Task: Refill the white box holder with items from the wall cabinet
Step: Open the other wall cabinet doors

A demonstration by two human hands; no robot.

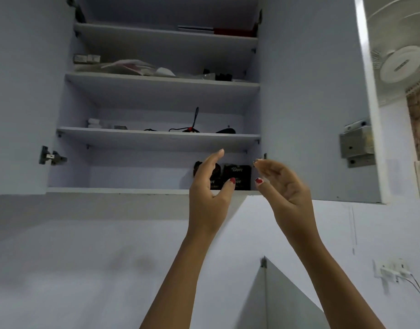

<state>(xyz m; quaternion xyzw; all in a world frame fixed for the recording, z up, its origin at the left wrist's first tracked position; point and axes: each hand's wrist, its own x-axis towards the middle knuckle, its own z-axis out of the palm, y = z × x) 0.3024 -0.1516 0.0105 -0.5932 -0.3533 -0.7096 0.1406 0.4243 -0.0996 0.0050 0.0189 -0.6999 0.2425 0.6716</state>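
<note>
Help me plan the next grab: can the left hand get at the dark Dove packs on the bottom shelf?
Probably yes. The left hand hovers open right in front of the Dove packs on the bottom shelf. The cabinet doors stand open and nothing shows in between.

Upper right: white wall fan (402, 65) (grille partly cut off by the frame edge). Lower right: white wall socket (391, 271), dark cable (417, 288) running from it towards the right edge.

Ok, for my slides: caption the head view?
The left hand and right hand reach for dark packets in the wall cabinet.
</note>
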